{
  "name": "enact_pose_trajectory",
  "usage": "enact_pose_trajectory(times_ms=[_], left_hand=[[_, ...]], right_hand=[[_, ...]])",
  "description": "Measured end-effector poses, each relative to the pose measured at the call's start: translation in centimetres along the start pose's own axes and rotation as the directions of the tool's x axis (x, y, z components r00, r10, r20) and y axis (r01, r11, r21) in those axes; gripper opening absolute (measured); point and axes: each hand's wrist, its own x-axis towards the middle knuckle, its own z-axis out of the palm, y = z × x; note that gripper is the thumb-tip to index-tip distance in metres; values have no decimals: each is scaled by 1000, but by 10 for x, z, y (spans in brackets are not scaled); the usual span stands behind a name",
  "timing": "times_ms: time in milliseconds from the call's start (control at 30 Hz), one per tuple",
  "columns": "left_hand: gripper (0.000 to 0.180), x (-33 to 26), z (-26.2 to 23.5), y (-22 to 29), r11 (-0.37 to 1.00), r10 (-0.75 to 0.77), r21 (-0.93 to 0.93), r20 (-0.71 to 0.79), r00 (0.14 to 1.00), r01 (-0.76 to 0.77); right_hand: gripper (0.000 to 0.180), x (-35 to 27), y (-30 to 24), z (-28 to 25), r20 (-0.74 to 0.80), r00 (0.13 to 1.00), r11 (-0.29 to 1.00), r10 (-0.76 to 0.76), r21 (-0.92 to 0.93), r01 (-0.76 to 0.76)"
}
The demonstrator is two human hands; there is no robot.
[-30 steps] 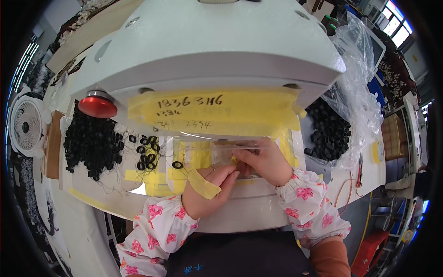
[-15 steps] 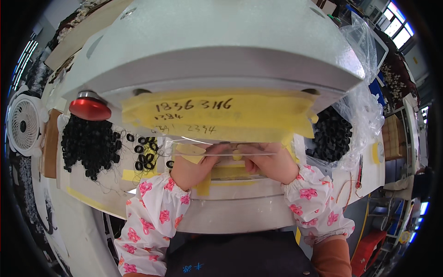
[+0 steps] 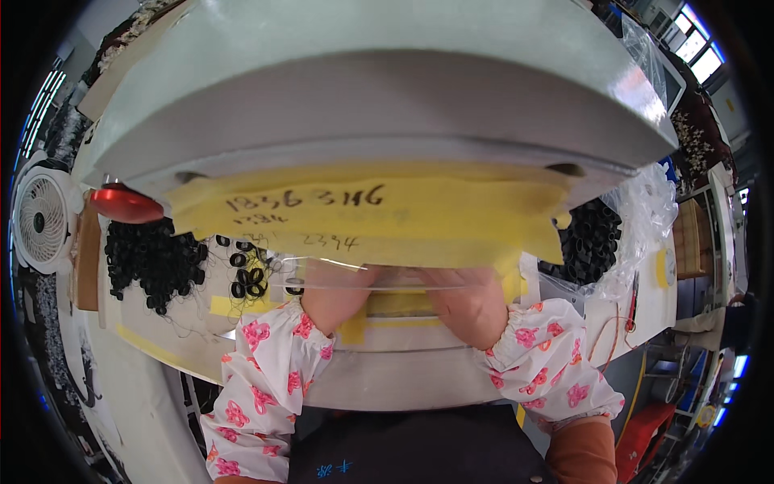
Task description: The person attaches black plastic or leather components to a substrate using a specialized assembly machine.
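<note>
Both hands reach beneath the pale grey head of a machine (image 3: 387, 105), behind a transparent guard (image 3: 403, 280) with yellow tape (image 3: 451, 214) stuck across it. My left hand (image 3: 340, 294) comes in from the left of the work spot and my right hand (image 3: 470, 306) from the right. Only the backs of the hands and the wrists show. The tape and the machine head hide the fingers, so what they hold or touch cannot be seen. Between the wrists, yellow tape (image 3: 399, 305) covers part of the work surface.
Left on the table lie a heap of small black rings (image 3: 153, 262) and several loose ones (image 3: 250, 282) with threads. Another black heap (image 3: 592, 238) sits in a plastic bag (image 3: 645, 218) on the right. A red button (image 3: 126, 206) juts from the machine; a white fan (image 3: 44, 214) stands far left.
The machine head and its tape now fill more of the view. Both hands have gone further under it, hiding the fingers that partly showed before. The right wrist sits slightly lower and further left.
</note>
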Motion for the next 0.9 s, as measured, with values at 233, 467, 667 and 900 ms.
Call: enact_pose_trajectory(times_ms=[233,467,667,900], left_hand=[[18,5,7,-11,990,84,106,70,994,-91],[22,3,33,-28,997,-70,-37,-81,994,68],[21,0,39,-50,991,84,-105,-47,995,-89],[24,-4,43,-76,942,320,99,32,947,-321]], right_hand=[[32,-6,-8,-1,80,996,987,-31,-155,43],[28,-7,-25,0,75,997,950,14,-311,10],[23,-2,-37,-5,164,983,936,81,-353,-18],[19,-2,-38,0,210,973,944,97,-328,-24]])
